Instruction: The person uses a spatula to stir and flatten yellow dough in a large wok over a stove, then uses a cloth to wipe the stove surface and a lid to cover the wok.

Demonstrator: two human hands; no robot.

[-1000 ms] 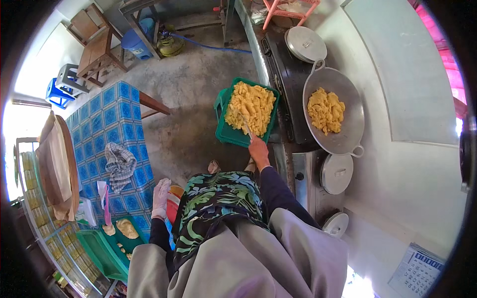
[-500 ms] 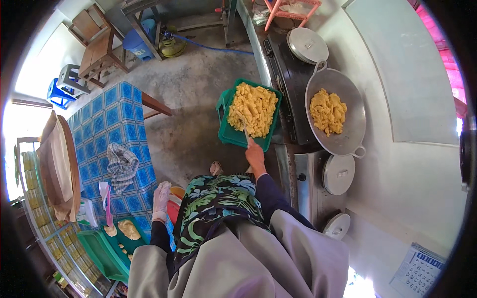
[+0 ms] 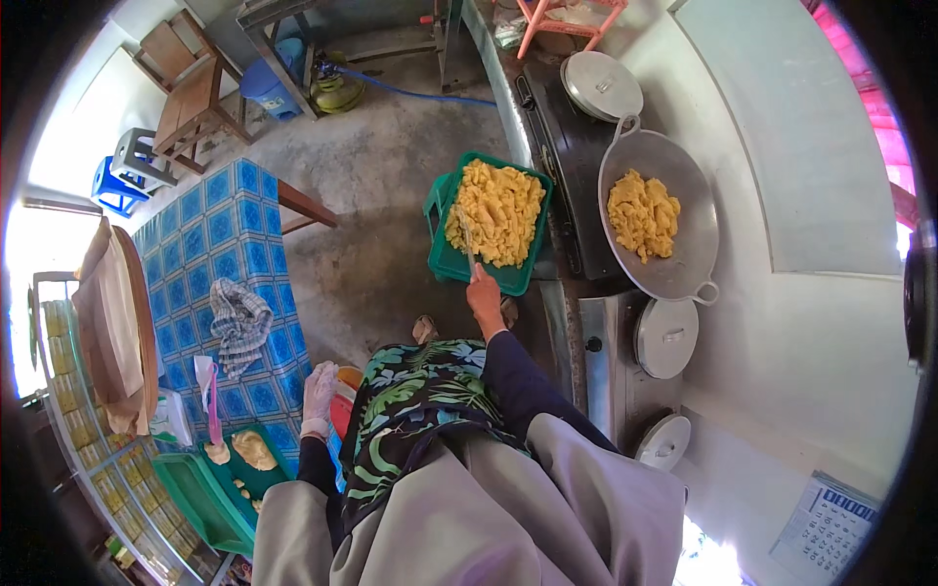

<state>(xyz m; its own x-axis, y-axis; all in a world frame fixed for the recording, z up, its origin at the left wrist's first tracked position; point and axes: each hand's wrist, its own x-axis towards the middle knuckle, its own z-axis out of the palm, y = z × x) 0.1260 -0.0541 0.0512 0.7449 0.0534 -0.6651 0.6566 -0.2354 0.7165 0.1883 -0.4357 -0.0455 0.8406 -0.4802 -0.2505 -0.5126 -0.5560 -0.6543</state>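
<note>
My right hand (image 3: 484,295) is closed round the handle of a slim, pale utensil (image 3: 469,240), perhaps a spoon or spatula. Its far end rests in the left side of a heap of yellow, lumpy dough-like mash (image 3: 502,213). That heap fills a green tray (image 3: 515,281), set over another green container (image 3: 437,207) beside the counter. At my left side, my left hand (image 3: 319,396) wears a clear glove and hangs by the table's edge, fingers loosely extended, nothing seen in it. More yellow mash (image 3: 644,217) lies in a large two-handled metal wok (image 3: 689,249) on the right.
Left stands a table under a blue checked cloth (image 3: 223,230), with a crumpled towel (image 3: 240,324) and a green tray of pale dough (image 3: 254,450). Lidded pots (image 3: 667,338) line the counter. A wooden chair (image 3: 186,98), gas cylinder (image 3: 337,91) and blue hose (image 3: 420,95) lie beyond.
My right hand has shifted slightly left with the utensil, whose tip now lies further left in the mash. My left hand has barely moved.
</note>
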